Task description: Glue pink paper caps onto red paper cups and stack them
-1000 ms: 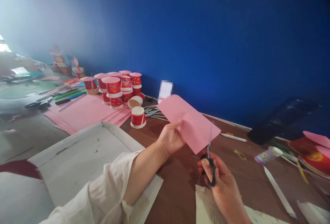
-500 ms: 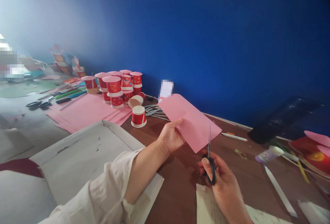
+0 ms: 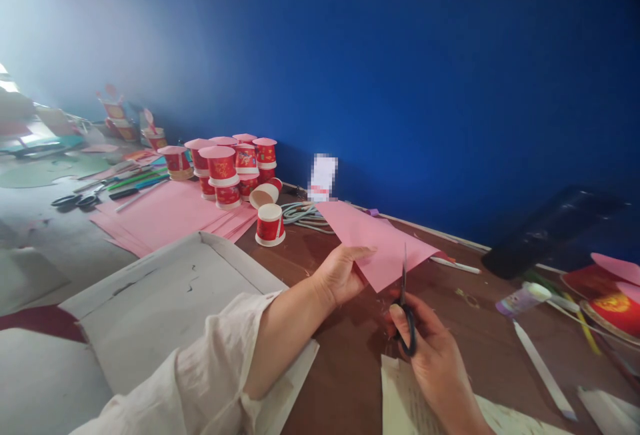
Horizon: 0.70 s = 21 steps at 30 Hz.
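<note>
My left hand (image 3: 345, 273) grips a pink sheet of paper (image 3: 377, 241) by its near left edge, thumb on top. The sheet is held above the brown table (image 3: 340, 368), its near corner pointing down toward me. In my right hand (image 3: 430, 348) is a pair of black-handled scissors (image 3: 409, 328), fingers in the loops and blades pointing up and away. Those blades are at the sheet's near right edge; whether they are cutting into it I cannot tell. One red paper cup (image 3: 270, 227) stands upside down left of the sheet.
Red cups topped with pink discs (image 3: 220, 165) are stacked at the back left, by a pile of pink paper (image 3: 175, 215). A white box lid (image 3: 175, 315) lies at left. A glue stick (image 3: 523, 298) and white pen (image 3: 543, 368) lie right. A blue wall (image 3: 400, 88) rises behind.
The pink sheet has tilted and shifted slightly right, its far edge now lower. My left hand moved a little right with it. The scissors stayed almost in place.
</note>
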Tool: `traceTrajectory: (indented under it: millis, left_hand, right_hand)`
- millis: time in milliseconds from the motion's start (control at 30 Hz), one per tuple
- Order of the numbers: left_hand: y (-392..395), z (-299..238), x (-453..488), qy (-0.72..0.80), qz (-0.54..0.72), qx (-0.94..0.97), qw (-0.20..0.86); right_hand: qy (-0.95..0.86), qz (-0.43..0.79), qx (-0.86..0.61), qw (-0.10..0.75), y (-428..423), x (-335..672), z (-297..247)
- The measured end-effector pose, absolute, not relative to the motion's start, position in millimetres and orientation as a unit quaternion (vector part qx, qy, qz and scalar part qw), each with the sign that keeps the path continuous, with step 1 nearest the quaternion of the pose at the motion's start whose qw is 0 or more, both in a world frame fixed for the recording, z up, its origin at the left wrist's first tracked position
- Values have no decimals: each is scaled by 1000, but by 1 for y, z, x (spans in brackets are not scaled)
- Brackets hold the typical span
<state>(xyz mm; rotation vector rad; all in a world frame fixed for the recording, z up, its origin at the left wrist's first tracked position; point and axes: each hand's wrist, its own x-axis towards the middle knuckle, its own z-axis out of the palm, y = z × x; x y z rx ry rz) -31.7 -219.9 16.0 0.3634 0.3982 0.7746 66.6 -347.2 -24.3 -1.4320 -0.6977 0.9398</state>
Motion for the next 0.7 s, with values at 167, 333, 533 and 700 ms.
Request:
traceTrajectory:
  millis: [167,333,533,700]
  left_hand:
    - [-220,14,-30,211,391,202,873]
    - [-220,13,-30,199,409,229,861]
    - [-220,13,-30,194,402,241,862]
    - [-219,14,-31,201,400,243,861]
  right_hand:
    - [-307,407,-621,596,-348,68,-26]
    - [-323,396,-627,588,-348,72,-31]
    - [-301,412,-615,602,-347,71,-29]
    - [-321,399,-615,600,-347,70,-30]
